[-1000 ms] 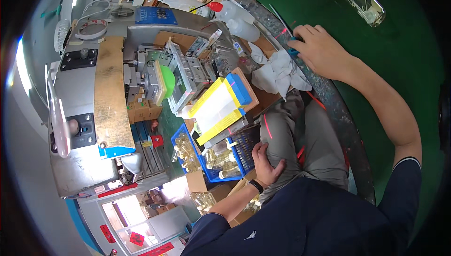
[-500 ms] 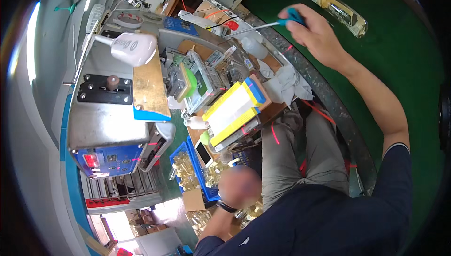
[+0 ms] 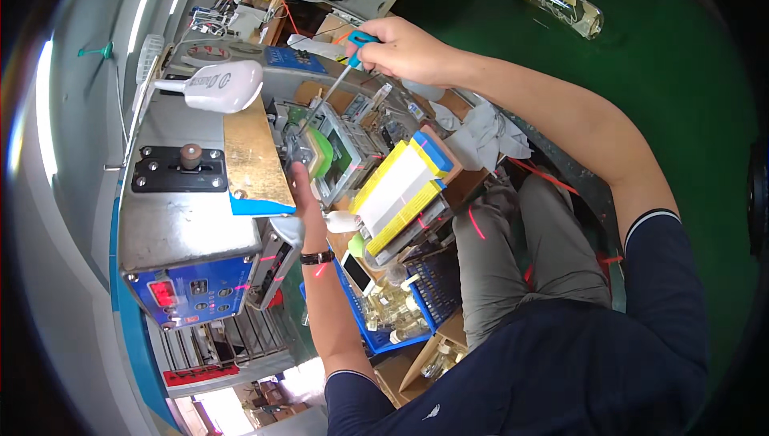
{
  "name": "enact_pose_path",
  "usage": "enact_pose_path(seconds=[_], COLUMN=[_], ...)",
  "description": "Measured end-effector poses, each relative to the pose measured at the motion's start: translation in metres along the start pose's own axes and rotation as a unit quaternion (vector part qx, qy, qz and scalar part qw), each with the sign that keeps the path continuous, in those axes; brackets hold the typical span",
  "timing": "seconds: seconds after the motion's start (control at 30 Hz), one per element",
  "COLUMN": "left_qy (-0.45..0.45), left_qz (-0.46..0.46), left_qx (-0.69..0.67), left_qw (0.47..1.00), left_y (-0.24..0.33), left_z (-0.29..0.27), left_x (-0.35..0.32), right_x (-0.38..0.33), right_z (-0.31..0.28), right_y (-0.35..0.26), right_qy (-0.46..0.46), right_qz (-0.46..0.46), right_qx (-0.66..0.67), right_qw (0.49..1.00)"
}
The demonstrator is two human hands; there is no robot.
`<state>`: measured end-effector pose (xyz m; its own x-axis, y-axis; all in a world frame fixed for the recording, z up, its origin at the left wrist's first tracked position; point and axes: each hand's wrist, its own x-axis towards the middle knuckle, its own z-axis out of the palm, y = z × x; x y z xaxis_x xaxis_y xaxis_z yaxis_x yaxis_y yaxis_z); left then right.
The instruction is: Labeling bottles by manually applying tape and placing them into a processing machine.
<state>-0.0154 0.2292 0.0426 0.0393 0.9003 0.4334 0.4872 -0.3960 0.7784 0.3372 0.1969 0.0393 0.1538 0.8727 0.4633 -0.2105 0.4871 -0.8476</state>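
My right hand (image 3: 408, 50) is closed round the teal handle of a screwdriver (image 3: 362, 39). The long thin shaft slants down to the left, and its tip reaches the printing machine's head beside a green pad (image 3: 322, 153). My left hand (image 3: 303, 188) is raised to the same head from below, close to the edge of a brass-coloured plate (image 3: 255, 156). One digit shows there; the plate and machine parts hide the other fingers. A dark band circles the left wrist. Right of the green pad lies a metal fixture (image 3: 340, 152) with a dark green face.
A yellow-edged white pad (image 3: 400, 196) lies in front of my knees. Below it are a white phone (image 3: 356, 272) and a blue crate (image 3: 392, 348) of small glass bottles. A white squeeze bottle (image 3: 224, 88) rests atop the machine. A clear cylinder (image 3: 553, 2) lies on the green surface.
My right hand has carried the screwdriver left and down to the machine head. My left hand has risen from beside the bottle crates to that head. The view has shifted slightly.
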Motion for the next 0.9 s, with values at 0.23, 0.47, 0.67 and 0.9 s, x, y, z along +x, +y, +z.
enact_pose_path(seconds=[0.23, 0.47, 0.67, 0.9], left_qy=[-0.020, -0.023, -0.048, -0.027], left_qz=[0.048, 0.037, 0.026, 0.015], left_qx=[0.026, -0.032, -0.021, -0.034], left_qw=[0.998, 0.999, 0.998, 0.999], left_y=[-0.004, 0.012, 0.023, 0.021], left_z=[-0.001, 0.010, 0.010, 0.011], left_x=[0.005, 0.003, -0.001, 0.000], right_x=[0.028, 0.059, 0.064, 0.052], right_z=[-0.021, -0.034, -0.024, -0.012], right_y=[-0.007, -0.013, -0.010, 0.018], right_qy=[-0.101, -0.238, -0.209, -0.098], right_qz=[0.139, 0.232, 0.155, -0.053], right_qx=[0.074, 0.153, -0.112, -0.226], right_qw=[0.982, 0.931, 0.959, 0.968])
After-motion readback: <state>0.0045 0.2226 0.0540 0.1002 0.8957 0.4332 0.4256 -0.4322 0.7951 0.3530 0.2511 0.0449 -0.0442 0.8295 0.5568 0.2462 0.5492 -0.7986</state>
